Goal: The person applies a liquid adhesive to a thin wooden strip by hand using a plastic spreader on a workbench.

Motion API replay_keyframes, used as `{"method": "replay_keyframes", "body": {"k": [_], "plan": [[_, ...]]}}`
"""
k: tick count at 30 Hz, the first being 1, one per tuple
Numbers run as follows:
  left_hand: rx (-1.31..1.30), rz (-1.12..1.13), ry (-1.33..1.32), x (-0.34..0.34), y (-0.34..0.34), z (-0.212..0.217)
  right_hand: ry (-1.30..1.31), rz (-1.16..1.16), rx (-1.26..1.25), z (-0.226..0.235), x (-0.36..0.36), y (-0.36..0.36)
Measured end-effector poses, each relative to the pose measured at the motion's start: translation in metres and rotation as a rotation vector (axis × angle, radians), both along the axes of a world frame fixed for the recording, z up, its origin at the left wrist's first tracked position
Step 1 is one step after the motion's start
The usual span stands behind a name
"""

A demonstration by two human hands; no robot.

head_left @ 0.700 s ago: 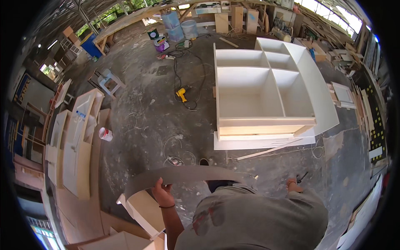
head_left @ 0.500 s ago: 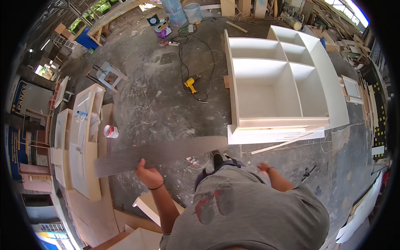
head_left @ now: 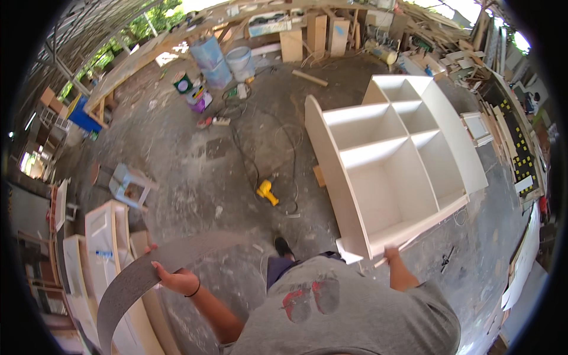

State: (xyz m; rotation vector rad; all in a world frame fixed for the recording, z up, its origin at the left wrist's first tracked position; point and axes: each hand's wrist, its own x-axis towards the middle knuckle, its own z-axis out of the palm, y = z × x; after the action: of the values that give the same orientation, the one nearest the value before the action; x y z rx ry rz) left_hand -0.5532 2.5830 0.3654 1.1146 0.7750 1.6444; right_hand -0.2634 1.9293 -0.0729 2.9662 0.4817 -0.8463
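Observation:
My left hand (head_left: 177, 281) grips a long, thin grey-brown strip (head_left: 195, 244) with a grain-like surface. The strip curves in this wide view, from the floor ahead of me down to the lower left. My right hand (head_left: 391, 253) is at the near corner of a white open cabinet (head_left: 338, 198) lying on the floor. Its fingers look curled, and I cannot make out anything in them. Behind that hand passes a narrow wooden stick (head_left: 408, 243); whether they touch is unclear.
A yellow power tool (head_left: 267, 193) and its cable lie ahead on the concrete floor. Left are a small stool (head_left: 131, 183) and white drawer-like units (head_left: 100, 228). Farther back stand paint cans (head_left: 199, 99), blue containers (head_left: 210, 62) and a white bucket (head_left: 240, 62). Timber (head_left: 449, 26) is heaped far right.
The strip and my left hand have shifted left and lower, and the strip now slants down steeply. My right hand has come up to the cabinet's near corner. The view has tilted up and turned.

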Motion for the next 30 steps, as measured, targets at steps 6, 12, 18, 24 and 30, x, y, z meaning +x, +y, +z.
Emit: {"method": "replay_keyframes", "body": {"k": [6,12,18,24,30], "plan": [[0.278,-0.087,0.243,0.114,0.165,-0.008,0.627,-1.040,0.279,0.079,-0.110,0.095],[0.251,-0.260,0.495,0.257,0.296,-0.047,0.640,-1.136,0.257,0.106,-0.031,0.245],[0.071,-0.280,0.639,0.417,0.369,-0.061,0.373,-0.774,0.337,0.086,0.178,0.345],[0.123,-0.447,0.538,0.512,0.447,-0.036,0.041,-0.896,0.904,0.150,0.389,0.455],[0.161,-0.201,0.993,0.585,0.536,-0.066,-0.033,-0.867,0.964,0.171,0.501,0.508]]}}
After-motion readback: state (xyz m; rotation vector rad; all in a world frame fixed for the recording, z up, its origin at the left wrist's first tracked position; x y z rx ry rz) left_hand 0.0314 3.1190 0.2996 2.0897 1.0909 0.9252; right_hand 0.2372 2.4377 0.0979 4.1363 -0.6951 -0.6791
